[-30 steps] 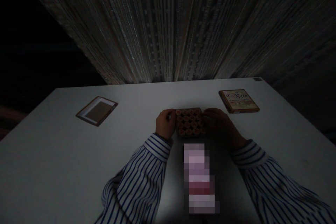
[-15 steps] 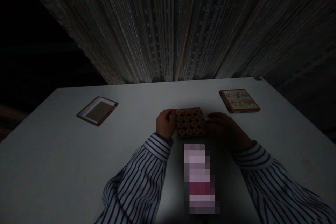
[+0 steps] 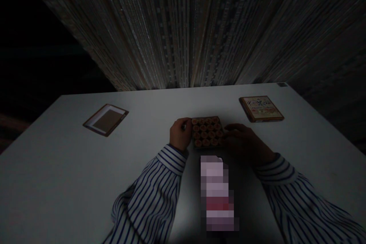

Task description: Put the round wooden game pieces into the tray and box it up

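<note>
A square tray (image 3: 206,132) filled with rows of round wooden pieces with red markings lies on the white table between my hands. My left hand (image 3: 180,134) is closed at the tray's left side, its thumb and fingertips gripping the edge near the upper left corner. At the right side, my right hand (image 3: 243,141) is dark and in shadow, its fingers bent and slightly parted, the fingertips at the tray's right edge. Whether they press on the tray is hard to make out.
A shallow brown-edged box part (image 3: 106,119) lies at the left of the white table (image 3: 57,167). A box lid with a printed picture (image 3: 261,108) sits at the back right. A pixelated upright shape (image 3: 217,194) is nearest me. Striped curtains (image 3: 183,26) hang behind.
My right hand has shifted slightly left, closer to the tray's right edge. My left hand and the tray look the same.
</note>
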{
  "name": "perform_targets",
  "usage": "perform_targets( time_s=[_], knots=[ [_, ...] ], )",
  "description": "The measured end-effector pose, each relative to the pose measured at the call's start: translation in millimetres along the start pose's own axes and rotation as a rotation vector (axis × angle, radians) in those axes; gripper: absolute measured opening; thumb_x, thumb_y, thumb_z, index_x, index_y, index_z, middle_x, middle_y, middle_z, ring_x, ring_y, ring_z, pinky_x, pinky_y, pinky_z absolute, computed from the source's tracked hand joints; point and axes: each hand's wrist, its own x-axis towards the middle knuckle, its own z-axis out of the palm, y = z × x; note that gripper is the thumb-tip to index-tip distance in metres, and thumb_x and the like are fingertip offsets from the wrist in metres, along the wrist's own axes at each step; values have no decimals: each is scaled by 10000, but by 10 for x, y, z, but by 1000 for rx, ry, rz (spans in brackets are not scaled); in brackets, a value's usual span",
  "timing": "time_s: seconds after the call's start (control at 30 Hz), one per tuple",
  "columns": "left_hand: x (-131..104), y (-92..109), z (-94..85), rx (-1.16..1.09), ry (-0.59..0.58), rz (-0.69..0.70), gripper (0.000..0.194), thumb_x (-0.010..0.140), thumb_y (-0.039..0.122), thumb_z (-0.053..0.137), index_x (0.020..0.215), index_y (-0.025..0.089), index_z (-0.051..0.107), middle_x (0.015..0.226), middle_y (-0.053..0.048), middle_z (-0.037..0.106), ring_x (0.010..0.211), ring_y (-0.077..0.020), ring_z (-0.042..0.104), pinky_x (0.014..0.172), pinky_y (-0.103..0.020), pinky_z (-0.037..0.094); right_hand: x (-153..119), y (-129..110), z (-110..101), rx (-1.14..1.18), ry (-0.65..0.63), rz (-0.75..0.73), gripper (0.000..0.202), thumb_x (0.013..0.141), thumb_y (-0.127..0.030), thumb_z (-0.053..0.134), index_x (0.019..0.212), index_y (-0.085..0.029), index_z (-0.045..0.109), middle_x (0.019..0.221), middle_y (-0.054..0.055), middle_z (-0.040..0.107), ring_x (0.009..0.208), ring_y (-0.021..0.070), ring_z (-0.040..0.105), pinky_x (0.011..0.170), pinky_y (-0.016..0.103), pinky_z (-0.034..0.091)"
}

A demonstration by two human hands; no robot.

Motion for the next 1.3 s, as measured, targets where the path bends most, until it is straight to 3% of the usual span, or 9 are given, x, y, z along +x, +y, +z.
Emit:
perform_targets(
  time_s=[0.3,0.63,0.83,1.3],
  knots=[
    [-4,32,-6,7,4,-10,191,784,255,516,854,166,670,820,-62,684,773,-161,615,715,-304,495,25,-108,38,-76,67,-69,151,769,-280,566,873,-219,657,1047,111,600,937,242,578,763,418,488],
    [3,1,8,5,5,-4,200,784,257,513,861,158,669,822,-66,683,772,-159,615,701,-293,494,32,-129,100,-116,55,-98,129,758,-266,581,849,-203,646,1072,126,582,967,251,559,770,426,473],
    [1,9,6,-7,10,-4,197,784,268,515,856,167,670,816,-56,683,777,-157,618,705,-291,496,56,-142,114,-139,87,-77,207,791,-295,545,954,-215,645,1129,130,562,1013,260,534,797,436,462],
    [-1,9,2,3,0,-11,208,786,266,509,868,157,667,835,-69,683,779,-166,619,700,-301,499,81,-148,142,-209,-3,-59,268,809,-287,526,1044,-223,637,1207,137,518,1062,276,508,844,464,436]
  ],
)
